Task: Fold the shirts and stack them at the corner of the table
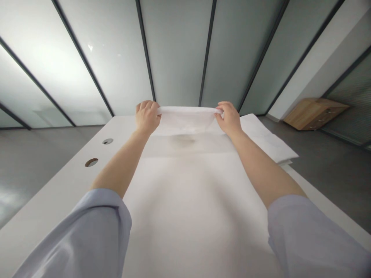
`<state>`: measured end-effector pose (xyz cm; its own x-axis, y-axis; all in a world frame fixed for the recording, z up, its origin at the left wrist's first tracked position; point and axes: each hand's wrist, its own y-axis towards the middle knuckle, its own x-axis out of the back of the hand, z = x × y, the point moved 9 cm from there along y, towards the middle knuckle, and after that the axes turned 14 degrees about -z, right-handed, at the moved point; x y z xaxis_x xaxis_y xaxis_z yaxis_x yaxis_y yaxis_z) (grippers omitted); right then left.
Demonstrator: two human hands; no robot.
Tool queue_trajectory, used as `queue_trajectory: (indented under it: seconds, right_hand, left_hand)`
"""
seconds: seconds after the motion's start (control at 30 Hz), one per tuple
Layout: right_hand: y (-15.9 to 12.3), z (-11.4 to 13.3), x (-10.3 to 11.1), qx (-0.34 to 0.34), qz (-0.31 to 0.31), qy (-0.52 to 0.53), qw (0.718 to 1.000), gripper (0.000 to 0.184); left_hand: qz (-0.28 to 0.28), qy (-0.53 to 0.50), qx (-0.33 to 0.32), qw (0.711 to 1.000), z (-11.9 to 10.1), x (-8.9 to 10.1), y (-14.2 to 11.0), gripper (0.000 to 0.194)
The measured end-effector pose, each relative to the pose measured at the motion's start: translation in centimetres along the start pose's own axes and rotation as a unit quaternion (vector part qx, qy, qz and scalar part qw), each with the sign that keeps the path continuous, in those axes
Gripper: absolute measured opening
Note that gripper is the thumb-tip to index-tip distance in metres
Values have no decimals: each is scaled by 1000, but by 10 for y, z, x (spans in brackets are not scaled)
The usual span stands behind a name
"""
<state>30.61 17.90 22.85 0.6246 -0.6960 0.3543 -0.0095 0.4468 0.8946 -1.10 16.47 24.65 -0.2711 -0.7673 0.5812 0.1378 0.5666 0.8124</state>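
A thin white sheet (187, 119), of cloth or paper, is stretched between my two hands near the far end of the white table (185, 216). My left hand (147, 116) pinches its left top corner, knuckles up. At the opposite corner, my right hand (228, 117) grips the edge between thumb and fingers. The sheet's upper edge runs nearly straight and is raised; its lower part hangs toward the tabletop. Whether the lower edge touches the table I cannot tell. Both arms reach forward, with light lilac sleeves pushed up to the elbows.
Folded white sheets (266, 139) lie stacked at the table's right edge, slightly overhanging. Two round holes, one with a metal grommet (108, 141) and one bare (91, 162), sit at the left. Beyond stand frosted glass panels (176, 50) and a wooden cabinet (314, 112) on grey floor.
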Motion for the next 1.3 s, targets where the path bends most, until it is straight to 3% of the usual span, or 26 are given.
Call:
queue_trajectory:
  seconds: [0.1,0.27,0.37,0.6,0.77,0.9,1.1,1.17,1.3]
  right_hand:
    - [-43,7,-8,2,62,-13,998,31]
    - [-160,5,-43,-29,248,-13,968,39]
    - [-198,-1,-53,-64,304,-3,951,47]
    - [-198,-11,-62,-105,317,0,943,46]
    - [-199,-16,-68,-120,274,45,953,47]
    - [-202,-21,-63,-151,235,105,954,39]
    - [-208,-32,-56,-311,214,187,907,27]
    - [-210,-31,-56,-331,235,192,893,28]
    - [-207,-20,-58,-273,275,202,899,37]
  left_hand:
    - [17,-11,9,1000,0,-13,-38,39]
    - [192,8,13,981,-5,-64,-154,29]
    - [251,0,43,967,-4,-77,-196,33]
    - [265,-66,135,953,6,-82,-195,53]
    - [236,-95,154,955,11,-85,-196,45]
    - [193,-178,176,949,18,-85,-196,45]
    - [187,-317,332,869,38,-94,-209,59]
    - [199,-345,306,865,34,-95,-207,59]
    - [201,-315,192,907,22,-93,-198,55]
